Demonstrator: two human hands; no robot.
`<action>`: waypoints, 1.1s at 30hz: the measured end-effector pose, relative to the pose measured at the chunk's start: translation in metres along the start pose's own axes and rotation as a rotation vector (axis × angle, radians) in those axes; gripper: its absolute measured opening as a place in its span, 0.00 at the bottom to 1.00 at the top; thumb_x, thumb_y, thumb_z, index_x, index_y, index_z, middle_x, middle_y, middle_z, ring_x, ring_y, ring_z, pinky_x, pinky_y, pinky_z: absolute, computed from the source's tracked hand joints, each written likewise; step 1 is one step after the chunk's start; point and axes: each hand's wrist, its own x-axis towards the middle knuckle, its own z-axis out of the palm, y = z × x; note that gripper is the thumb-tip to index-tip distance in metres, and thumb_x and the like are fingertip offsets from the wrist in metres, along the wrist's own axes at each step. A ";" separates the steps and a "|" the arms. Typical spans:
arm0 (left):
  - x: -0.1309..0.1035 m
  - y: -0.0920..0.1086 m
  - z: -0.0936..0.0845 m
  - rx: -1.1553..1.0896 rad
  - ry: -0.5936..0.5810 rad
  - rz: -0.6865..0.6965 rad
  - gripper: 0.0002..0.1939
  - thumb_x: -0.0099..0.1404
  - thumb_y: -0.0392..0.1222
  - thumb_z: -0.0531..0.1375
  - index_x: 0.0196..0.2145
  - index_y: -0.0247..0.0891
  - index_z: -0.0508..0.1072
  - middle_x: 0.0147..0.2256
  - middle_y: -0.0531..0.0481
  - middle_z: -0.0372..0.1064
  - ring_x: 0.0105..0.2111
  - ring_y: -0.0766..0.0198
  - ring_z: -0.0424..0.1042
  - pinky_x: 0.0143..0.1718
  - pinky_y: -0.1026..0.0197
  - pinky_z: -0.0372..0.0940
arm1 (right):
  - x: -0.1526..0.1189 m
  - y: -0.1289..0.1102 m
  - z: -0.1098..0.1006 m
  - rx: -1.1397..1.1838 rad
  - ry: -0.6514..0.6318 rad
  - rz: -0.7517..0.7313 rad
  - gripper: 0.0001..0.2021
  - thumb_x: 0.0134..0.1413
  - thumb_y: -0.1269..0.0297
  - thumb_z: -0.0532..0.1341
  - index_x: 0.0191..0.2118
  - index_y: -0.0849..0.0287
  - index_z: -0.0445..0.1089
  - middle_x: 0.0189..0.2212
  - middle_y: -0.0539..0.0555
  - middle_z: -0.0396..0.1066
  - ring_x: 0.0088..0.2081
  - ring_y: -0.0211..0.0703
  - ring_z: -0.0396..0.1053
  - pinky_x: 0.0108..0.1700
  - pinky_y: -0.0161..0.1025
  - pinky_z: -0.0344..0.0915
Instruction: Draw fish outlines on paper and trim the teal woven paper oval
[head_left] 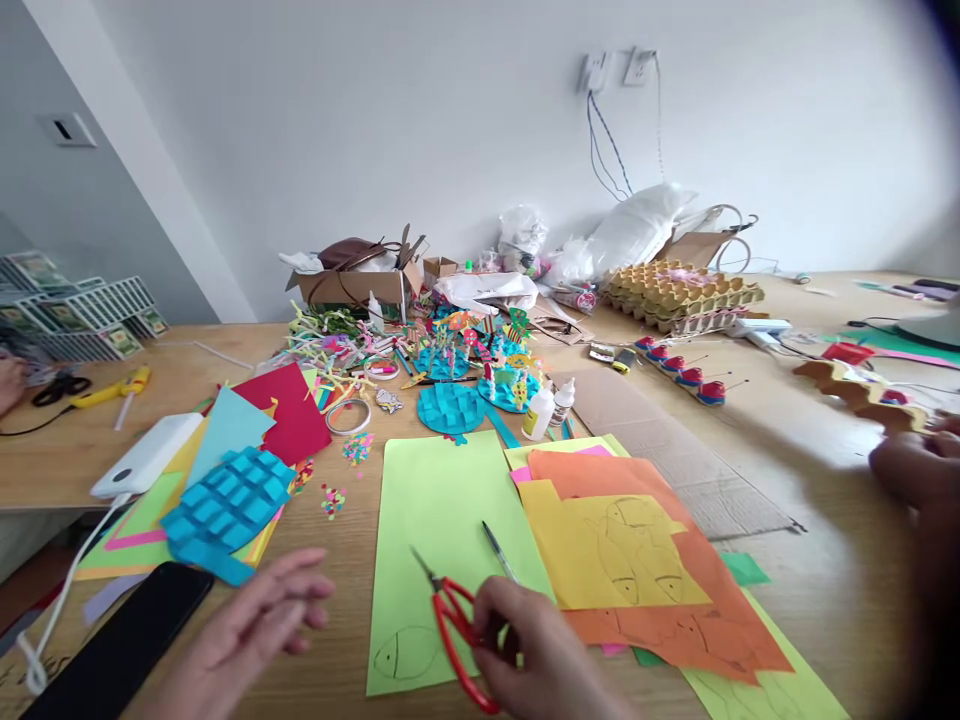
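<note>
Red-handled scissors [452, 625] are in my right hand [529, 640], fingers closed on one handle loop, blades pointing up and left over a light green sheet [439, 490]. A fish outline is drawn in the sheet's lower left corner. A pen [498, 549] lies on the sheet just beyond my right hand. My left hand [274, 610] hovers left of the sheet with nothing in it, fingers stretched out. To the right, a yellow paper [555, 540] with drawn fish lies on torn orange paper [720, 570].
Left are a phone [124, 635], a white power bank [146, 455] and a blue woven paper piece [225, 500]. Glue bottles [537, 415] stand beyond the green sheet, near paper decorations. Cardboard [660, 450] and egg trays [679, 295] lie right. Another person's hand [911, 465] is at the right edge.
</note>
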 end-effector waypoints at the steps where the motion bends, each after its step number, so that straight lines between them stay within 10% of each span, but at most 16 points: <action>1: -0.001 0.004 0.017 0.000 -0.128 -0.003 0.26 0.55 0.62 0.58 0.49 0.49 0.69 0.45 0.49 0.70 0.41 0.53 0.70 0.39 0.57 0.69 | 0.007 -0.005 0.011 -0.004 -0.001 -0.040 0.10 0.35 0.80 0.54 0.24 0.58 0.59 0.23 0.46 0.64 0.23 0.32 0.59 0.24 0.27 0.54; 4: -0.003 0.010 0.053 0.008 -0.334 0.004 0.25 0.58 0.61 0.56 0.50 0.49 0.69 0.45 0.49 0.69 0.39 0.56 0.70 0.42 0.58 0.67 | 0.025 -0.011 0.037 -0.007 -0.022 -0.152 0.10 0.34 0.81 0.55 0.23 0.59 0.59 0.24 0.46 0.64 0.24 0.31 0.59 0.25 0.27 0.53; 8: 0.003 0.001 0.067 -0.040 -0.317 0.029 0.23 0.59 0.62 0.55 0.43 0.43 0.72 0.39 0.48 0.70 0.40 0.55 0.68 0.40 0.58 0.67 | 0.036 -0.017 0.054 -0.001 -0.034 -0.253 0.08 0.37 0.80 0.57 0.24 0.59 0.62 0.25 0.46 0.63 0.26 0.32 0.60 0.27 0.27 0.54; 13: 0.015 -0.016 0.052 -0.019 -0.219 -0.063 0.22 0.53 0.63 0.58 0.28 0.40 0.68 0.23 0.53 0.64 0.25 0.62 0.67 0.27 0.62 0.66 | 0.032 -0.016 0.039 -0.008 -0.122 -0.270 0.05 0.46 0.74 0.61 0.32 0.58 0.67 0.30 0.48 0.68 0.29 0.33 0.65 0.30 0.26 0.58; 21: 0.015 -0.039 0.014 0.271 -0.082 -0.151 0.22 0.48 0.61 0.55 0.33 0.41 0.66 0.21 0.55 0.63 0.15 0.65 0.63 0.17 0.64 0.61 | 0.010 0.025 -0.009 -0.662 0.070 0.225 0.08 0.53 0.77 0.55 0.37 0.60 0.66 0.35 0.55 0.71 0.34 0.47 0.71 0.28 0.36 0.55; 28: 0.017 -0.044 0.000 0.693 0.017 0.185 0.15 0.54 0.49 0.53 0.39 0.47 0.71 0.40 0.51 0.74 0.41 0.53 0.73 0.39 0.61 0.69 | 0.010 0.027 -0.001 -0.835 0.046 0.316 0.15 0.48 0.85 0.51 0.35 0.58 0.66 0.32 0.54 0.72 0.33 0.47 0.72 0.24 0.36 0.45; 33: 0.017 -0.038 -0.007 0.958 -0.036 0.251 0.17 0.57 0.42 0.51 0.43 0.45 0.72 0.41 0.49 0.74 0.41 0.54 0.74 0.41 0.61 0.69 | 0.010 0.038 0.000 -0.798 0.087 0.322 0.15 0.48 0.85 0.50 0.34 0.59 0.65 0.30 0.54 0.73 0.32 0.47 0.72 0.25 0.35 0.49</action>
